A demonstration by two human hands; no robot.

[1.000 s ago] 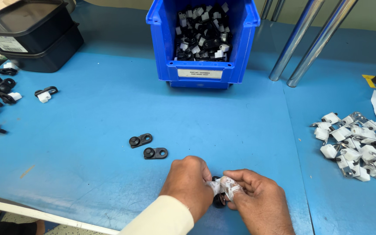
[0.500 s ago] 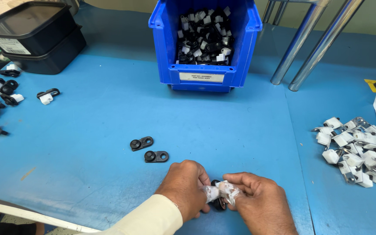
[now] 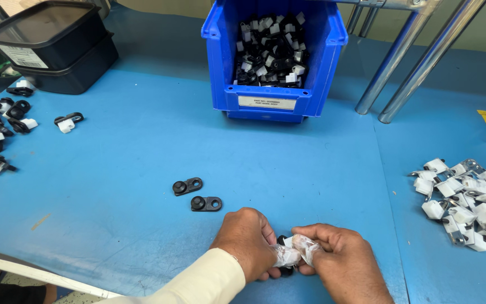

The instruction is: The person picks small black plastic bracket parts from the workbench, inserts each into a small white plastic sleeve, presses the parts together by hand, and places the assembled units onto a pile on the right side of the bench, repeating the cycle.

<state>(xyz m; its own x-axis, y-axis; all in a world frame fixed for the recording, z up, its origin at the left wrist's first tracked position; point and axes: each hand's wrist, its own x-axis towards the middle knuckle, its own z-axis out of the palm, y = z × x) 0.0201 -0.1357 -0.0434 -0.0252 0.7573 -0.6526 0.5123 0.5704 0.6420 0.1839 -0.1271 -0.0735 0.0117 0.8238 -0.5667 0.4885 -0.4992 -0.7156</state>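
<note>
Both hands [image 3: 296, 256] pinch a wrapped black part [image 3: 284, 256].

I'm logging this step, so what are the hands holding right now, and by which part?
Both hands, left hand and right hand, pinch a small black part in clear plastic wrap, gripping the wrap's two ends.

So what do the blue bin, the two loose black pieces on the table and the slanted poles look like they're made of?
Blue bin: looks like moulded plastic, uniform colour, soft sheen. Two loose black pieces: probably plastic or coated metal, matte black; the look leaves it open. Slanted poles: metal, bright mirror-like reflections.
</note>
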